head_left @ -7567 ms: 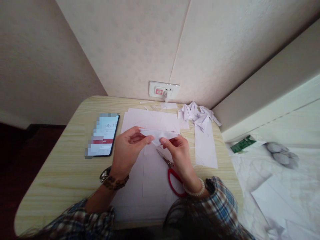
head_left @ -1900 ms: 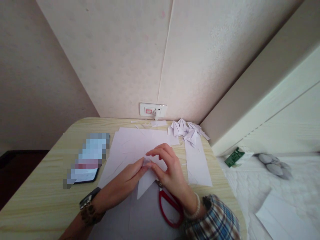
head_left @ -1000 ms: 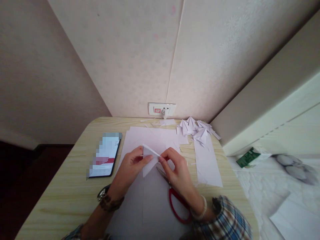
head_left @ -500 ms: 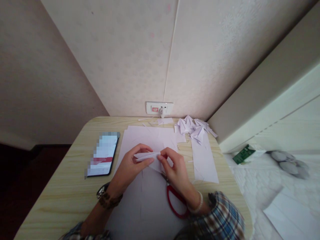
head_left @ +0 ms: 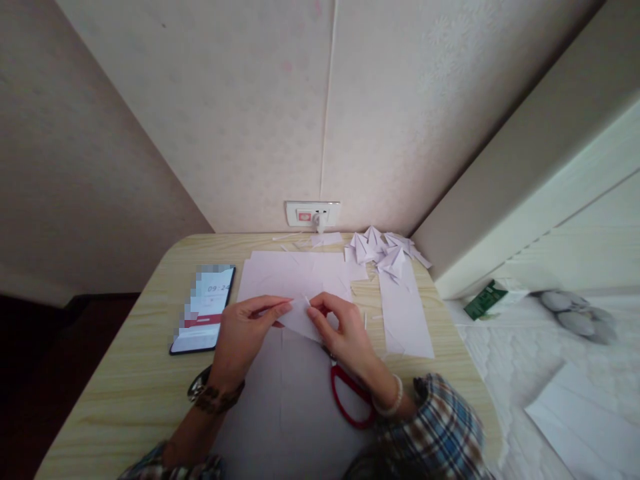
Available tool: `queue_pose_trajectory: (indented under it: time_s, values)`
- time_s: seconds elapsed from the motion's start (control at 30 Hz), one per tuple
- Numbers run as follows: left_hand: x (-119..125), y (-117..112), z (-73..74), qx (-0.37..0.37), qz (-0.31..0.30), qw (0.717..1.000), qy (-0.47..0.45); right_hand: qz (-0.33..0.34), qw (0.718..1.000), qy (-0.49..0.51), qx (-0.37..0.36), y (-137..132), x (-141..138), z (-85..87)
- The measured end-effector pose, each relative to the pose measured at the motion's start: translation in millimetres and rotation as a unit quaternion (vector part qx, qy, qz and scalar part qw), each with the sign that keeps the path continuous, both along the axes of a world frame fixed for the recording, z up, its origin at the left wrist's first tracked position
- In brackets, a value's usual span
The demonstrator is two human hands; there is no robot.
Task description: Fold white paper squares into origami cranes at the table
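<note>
A small folded piece of white paper (head_left: 299, 321) is held between my two hands above larger white sheets (head_left: 293, 270). My left hand (head_left: 250, 330) pinches its left edge between thumb and fingers. On the other side, my right hand (head_left: 345, 330) grips the paper near its upper right corner. Red-handled scissors (head_left: 351, 417) lie on the sheets below my right wrist, their blades partly hidden by that hand and the paper. Several folded white paper pieces (head_left: 373, 245) are heaped at the back right of the table, beside a long paper strip (head_left: 406, 317).
A phone (head_left: 205, 333) with a lit screen lies on the wooden table (head_left: 125, 333) at the left. Paper scraps (head_left: 326, 239) are near the wall socket (head_left: 313, 215). Right of the table, a green-and-white box (head_left: 485, 300) and a white sheet (head_left: 585, 420) rest on a quilted white surface.
The folded paper has turned from a thin, layered edge-on view to a flatter face. My left hand's fingers have drawn closer together on it. The whole view has shifted slightly.
</note>
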State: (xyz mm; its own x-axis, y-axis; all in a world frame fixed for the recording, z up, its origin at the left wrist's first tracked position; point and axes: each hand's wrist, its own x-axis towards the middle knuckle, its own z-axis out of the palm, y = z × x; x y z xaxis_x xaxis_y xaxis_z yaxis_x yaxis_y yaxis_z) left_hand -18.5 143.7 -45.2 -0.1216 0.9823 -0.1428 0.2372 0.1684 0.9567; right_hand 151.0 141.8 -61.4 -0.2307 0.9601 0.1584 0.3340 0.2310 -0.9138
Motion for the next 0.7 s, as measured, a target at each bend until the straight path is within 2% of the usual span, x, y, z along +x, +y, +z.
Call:
queue_pose_trajectory:
  time_s: [0.07,0.17,0.3,0.4,0.53,0.7]
  values:
    - [0.9,1.0,-0.6,-0.013,-0.013,1.0,-0.014,-0.012,1.0,-0.002,0.004,0.6,0.4,-1.0]
    - [2.0,2.2,-2.8,-0.045,-0.077,0.995,-0.038,-0.029,0.999,-0.003,0.013,1.9,2.1,-3.0]
    - [4.7,0.9,-3.7,-0.078,-0.131,0.987,-0.042,0.006,1.0,-0.022,0.012,2.3,4.9,-3.6]
    - [6.8,-0.4,-0.6,-0.088,-0.129,0.986,-0.062,0.0,1.0,-0.011,0.011,1.4,5.7,-3.9]
    - [5.0,-0.8,3.0,-0.068,-0.089,0.992,-0.063,-0.031,0.998,0.042,0.045,0.6,6.7,-5.8]
    - [2.1,-1.8,4.7,-0.071,-0.072,0.989,-0.109,0.004,0.996,0.054,0.074,0.1,6.4,-7.3]
